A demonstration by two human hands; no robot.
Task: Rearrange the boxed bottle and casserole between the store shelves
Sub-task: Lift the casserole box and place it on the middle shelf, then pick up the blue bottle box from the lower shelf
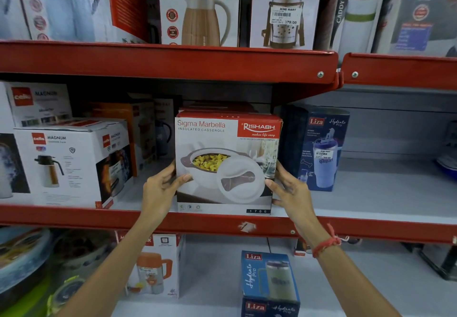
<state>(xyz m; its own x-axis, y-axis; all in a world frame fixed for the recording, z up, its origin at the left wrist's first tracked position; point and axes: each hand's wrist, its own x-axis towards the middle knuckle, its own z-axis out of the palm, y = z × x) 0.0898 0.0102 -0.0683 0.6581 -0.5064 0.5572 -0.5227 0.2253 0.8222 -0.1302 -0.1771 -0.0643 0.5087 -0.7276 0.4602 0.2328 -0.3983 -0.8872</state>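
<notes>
A red-and-white casserole box (226,143), printed "Sigma Marbella Insulated Casserole", stands upright at the front of the middle shelf (74,218). My left hand (160,190) grips its lower left side, thumb across the front. On the lower right side my right hand (291,190) presses against the box, fingers spread along its edge. A blue Liza boxed bottle (319,148) stands just right of the casserole box on the same shelf. Another blue Liza bottle box (269,282) sits on the shelf below, between my forearms.
White Cello Magnum flask boxes (71,163) fill the middle shelf's left side. Jug and flask boxes (200,7) line the top shelf. An orange flask box (153,267) and round containers (22,260) sit on the lower shelf. Grey shelf surface (385,193) extends right of the Liza box.
</notes>
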